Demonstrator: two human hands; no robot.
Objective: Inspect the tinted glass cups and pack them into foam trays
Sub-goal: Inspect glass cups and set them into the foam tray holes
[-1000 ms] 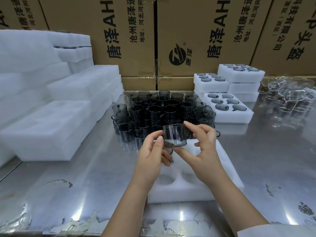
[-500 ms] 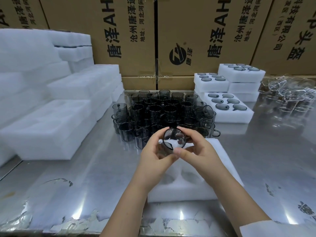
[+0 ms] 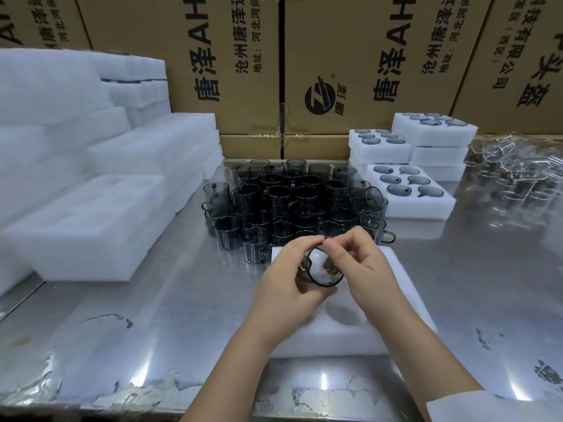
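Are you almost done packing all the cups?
Not yet. Done: three filled foam trays sit at the back right. In hand: the left hand and right hand hold one tinted glass cup, mouth toward the camera, above a foam tray whose visible pocket is empty. Left: dozens of loose cups wait on the metal table.

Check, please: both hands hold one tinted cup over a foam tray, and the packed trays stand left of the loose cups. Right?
Wrong side: in the head view the packed trays stand right of the loose cups. The rest is correct.
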